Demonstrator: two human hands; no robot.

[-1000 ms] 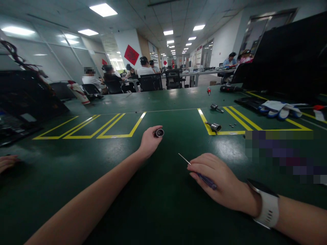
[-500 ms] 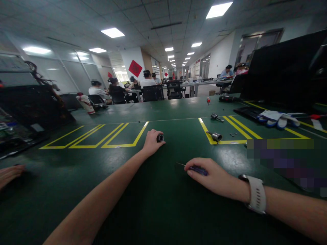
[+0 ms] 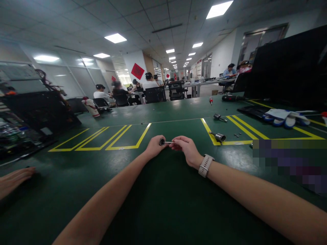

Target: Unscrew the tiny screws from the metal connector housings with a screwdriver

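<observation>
My left hand [image 3: 152, 147] is closed around a short dark cylinder [image 3: 161, 141] with a metal-rimmed open end turned toward me. In my right hand [image 3: 187, 149], fingers curled, is a screwdriver [image 3: 168, 142]. Its thin metal shaft points left and meets the open end of the cylinder; whether the tip is inside or only at the rim I cannot tell. The screwdriver's handle is hidden by my fingers. Both hands are close together, low over the green table [image 3: 163, 197].
To the right lie two metal cylindrical parts with shafts [image 3: 220, 137], several small pieces [image 3: 237, 135] and white-blue gloves [image 3: 283, 117]. A red-tipped tool [image 3: 211, 100] is farther back. Another person's hand [image 3: 17, 177] rests at left. Dark equipment [image 3: 38, 115] stands at far left.
My right hand has moved left and forward, bringing the screwdriver's shaft to the cylinder's open end. My left hand still grips the cylinder. The view has shifted slightly.
</observation>
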